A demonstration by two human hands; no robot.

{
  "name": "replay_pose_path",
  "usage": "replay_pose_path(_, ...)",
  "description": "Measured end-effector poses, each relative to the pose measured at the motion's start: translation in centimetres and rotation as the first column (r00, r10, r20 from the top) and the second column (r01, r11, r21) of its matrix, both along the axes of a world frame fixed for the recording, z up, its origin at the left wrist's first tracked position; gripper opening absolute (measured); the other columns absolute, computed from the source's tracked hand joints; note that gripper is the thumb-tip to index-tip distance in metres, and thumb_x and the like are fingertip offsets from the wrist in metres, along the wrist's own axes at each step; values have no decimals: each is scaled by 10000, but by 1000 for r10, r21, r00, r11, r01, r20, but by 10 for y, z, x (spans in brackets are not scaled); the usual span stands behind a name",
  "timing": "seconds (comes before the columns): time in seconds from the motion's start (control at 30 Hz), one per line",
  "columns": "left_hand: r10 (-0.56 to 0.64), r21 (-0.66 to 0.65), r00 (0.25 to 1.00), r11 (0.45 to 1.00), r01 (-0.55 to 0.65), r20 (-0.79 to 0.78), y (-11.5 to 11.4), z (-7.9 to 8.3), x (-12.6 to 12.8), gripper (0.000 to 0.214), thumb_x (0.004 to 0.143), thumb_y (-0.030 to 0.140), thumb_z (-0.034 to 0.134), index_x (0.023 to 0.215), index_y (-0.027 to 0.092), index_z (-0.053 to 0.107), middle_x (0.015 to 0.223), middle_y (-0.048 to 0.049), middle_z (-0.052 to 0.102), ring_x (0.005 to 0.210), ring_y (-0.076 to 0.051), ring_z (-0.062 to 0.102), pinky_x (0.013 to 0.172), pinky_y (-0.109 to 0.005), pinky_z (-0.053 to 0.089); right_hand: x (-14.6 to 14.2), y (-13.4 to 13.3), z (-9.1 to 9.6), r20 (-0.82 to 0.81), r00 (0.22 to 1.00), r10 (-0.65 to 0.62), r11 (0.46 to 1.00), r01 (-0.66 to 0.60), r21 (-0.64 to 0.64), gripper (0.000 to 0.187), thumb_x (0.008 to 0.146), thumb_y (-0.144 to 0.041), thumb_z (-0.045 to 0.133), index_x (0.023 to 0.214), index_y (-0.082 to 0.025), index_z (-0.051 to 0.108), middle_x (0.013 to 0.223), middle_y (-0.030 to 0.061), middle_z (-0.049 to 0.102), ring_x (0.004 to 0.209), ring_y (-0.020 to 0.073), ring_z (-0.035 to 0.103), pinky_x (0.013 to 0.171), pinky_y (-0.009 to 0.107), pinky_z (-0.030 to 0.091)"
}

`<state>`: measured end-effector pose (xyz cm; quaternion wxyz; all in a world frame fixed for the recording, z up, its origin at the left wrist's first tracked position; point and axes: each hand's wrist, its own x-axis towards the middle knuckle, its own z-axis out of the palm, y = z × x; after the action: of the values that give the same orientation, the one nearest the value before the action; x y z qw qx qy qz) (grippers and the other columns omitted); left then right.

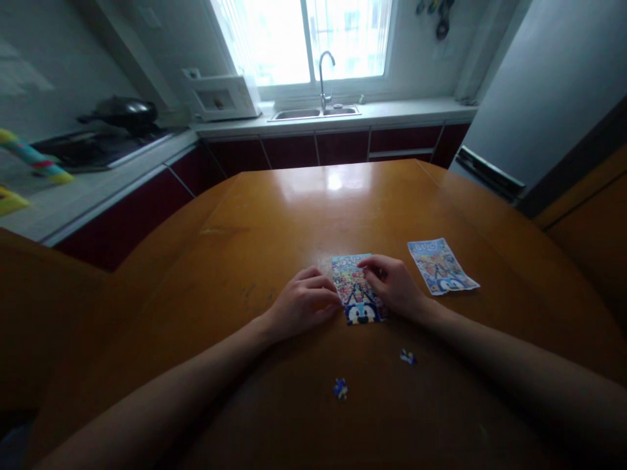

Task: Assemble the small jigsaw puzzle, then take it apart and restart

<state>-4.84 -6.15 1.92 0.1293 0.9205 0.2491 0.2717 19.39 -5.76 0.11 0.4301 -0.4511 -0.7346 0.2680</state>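
A small, nearly complete jigsaw puzzle (361, 312) lies flat on the wooden table, with a crowd of colourful figures and a blue dog's face at its near edge. My left hand (304, 305) rests at its left side, fingers loosely curved and apart, tips by the edge. Over the upper right part of the puzzle is my right hand (392, 284), its thumb and forefinger drawn together; whatever is between them is too small to make out. Two loose groups of puzzle pieces lie nearer me: one blue and yellow (341, 388), one blue and white (407, 356).
A printed reference sheet (443, 266) with a similar picture lies right of the puzzle. The brown table (294, 209) has a rounded edge. Beyond it are a counter with a sink (298, 114), a white microwave (223, 98), a dark pan (122, 112) and a fridge (539, 85).
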Motion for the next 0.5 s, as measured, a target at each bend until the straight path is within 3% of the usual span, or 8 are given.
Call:
replay_pose_path(0.23, -9, -21, 1000, 1000, 9, -16, -1, -1, 1, 97, 881, 229, 660, 900, 257, 750, 890, -15, 727, 843, -169, 573, 807, -325, 487, -1, -2, -2, 121, 970, 213, 960, -231, 160, 241, 830, -50, 565, 893, -201, 743, 901, 61, 656, 910, 197, 578, 822, 356, 476)
replay_pose_path(0.5, 14, -65, 998, 998, -18, -62, -3, 1, 1, 93, 848, 219, 668, 893, 248, 743, 983, -43, 652, 942, -199, 531, 863, -354, 482, 3, -5, 0, 324, 854, 406, 873, -468, 140, 327, 805, -36, 599, 949, -282, 759, 1100, 41, 643, 1054, 220, 520, 946, 412, 438)
